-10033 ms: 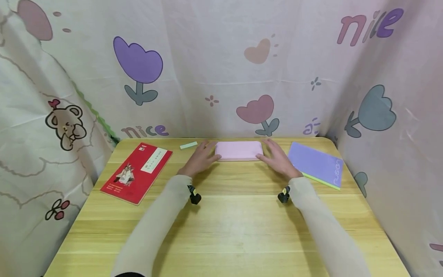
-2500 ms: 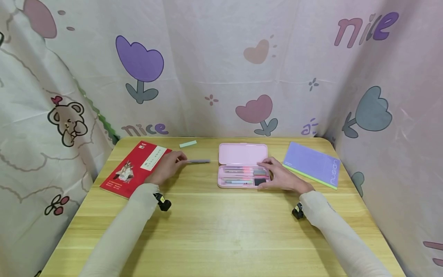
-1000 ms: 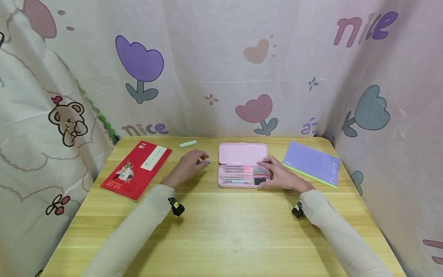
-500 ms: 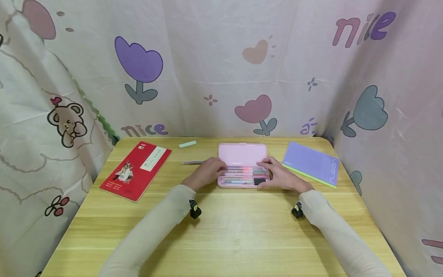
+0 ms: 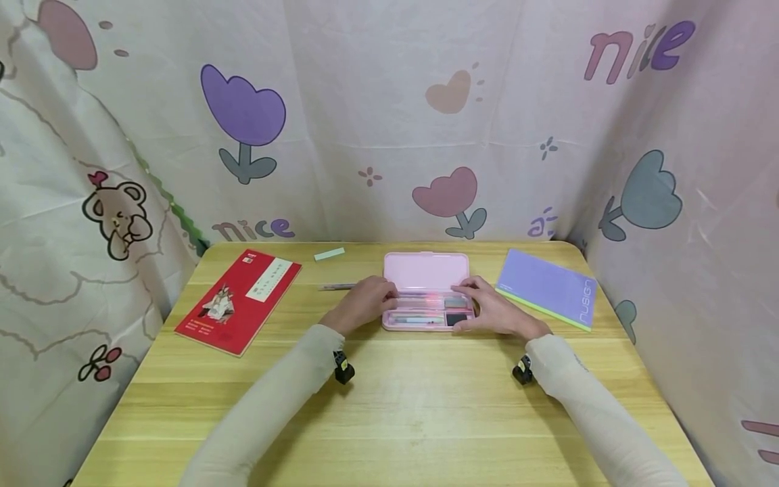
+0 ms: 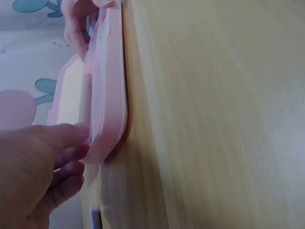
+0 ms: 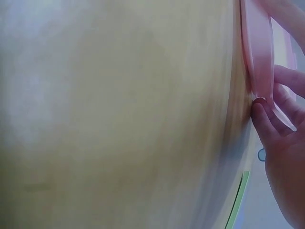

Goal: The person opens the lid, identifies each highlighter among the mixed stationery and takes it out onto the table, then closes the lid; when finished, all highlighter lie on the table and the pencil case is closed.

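Observation:
An opened pink pencil case (image 5: 426, 270) lies near the back of the table, its lid folded back. Several pens and a dark block (image 5: 456, 318) fill its compartments. My left hand (image 5: 364, 302) pinches a thin pink inner edge at the case's left end, thumb on top and fingers curled below, as the left wrist view shows. My right hand (image 5: 499, 310) grips the right end, with the thumb (image 7: 263, 117) at the front corner and fingers round the back. Left of the case a slim pen (image 5: 336, 287) lies on the table, partly behind my left hand.
A red booklet (image 5: 234, 304) lies at the left, and a purple notebook (image 5: 548, 287) with a green edge at the right. A small pale green strip (image 5: 329, 254) sits near the back edge. A patterned curtain (image 5: 341, 122) hangs behind the wooden table (image 5: 420, 419).
The case was closed ten seconds ago, then stood open nearer me. My left hand let go of the pen on the table and moved right to the case. My right hand stayed there.

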The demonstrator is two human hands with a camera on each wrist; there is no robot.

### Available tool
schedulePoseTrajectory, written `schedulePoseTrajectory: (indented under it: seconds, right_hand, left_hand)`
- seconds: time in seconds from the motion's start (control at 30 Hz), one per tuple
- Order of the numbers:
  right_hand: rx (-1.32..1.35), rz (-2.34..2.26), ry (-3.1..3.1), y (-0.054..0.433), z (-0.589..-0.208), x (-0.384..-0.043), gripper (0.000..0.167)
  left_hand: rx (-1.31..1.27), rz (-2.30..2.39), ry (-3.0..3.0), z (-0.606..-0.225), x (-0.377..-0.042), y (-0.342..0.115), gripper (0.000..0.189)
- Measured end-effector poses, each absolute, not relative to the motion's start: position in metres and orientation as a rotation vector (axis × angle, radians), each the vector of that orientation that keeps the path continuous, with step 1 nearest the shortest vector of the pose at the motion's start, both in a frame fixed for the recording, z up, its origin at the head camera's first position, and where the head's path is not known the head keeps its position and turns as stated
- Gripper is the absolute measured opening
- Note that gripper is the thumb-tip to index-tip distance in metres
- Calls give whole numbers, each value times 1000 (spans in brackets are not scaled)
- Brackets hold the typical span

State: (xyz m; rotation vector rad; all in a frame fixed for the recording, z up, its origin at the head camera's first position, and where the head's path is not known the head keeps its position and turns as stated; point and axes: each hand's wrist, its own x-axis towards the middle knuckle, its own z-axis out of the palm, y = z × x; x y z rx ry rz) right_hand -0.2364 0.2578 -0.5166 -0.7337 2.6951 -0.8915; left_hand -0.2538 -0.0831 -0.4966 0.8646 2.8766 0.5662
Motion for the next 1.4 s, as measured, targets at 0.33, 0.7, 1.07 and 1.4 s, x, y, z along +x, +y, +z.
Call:
schedulePoseTrajectory:
  seconds: [0.33,0.7,1.07,1.4]
  right_hand:
    - [-736,-874,2704,258,-518,-237,107]
    - [-738,-891,2701,258,-518,-237,106]
    - [-738,-893,2693,257,-517,-237,106]
    - [-732,-900,2694,258,-518,-236,106]
  left_hand:
    - [737,903,2920,-483,-256,-141,14]
    - [604,942,2996,-496,-247,-214,18]
    - [551,824,3019,-511,-242,-233,18]
    - [546,789,3045,-518,-243,-233,17]
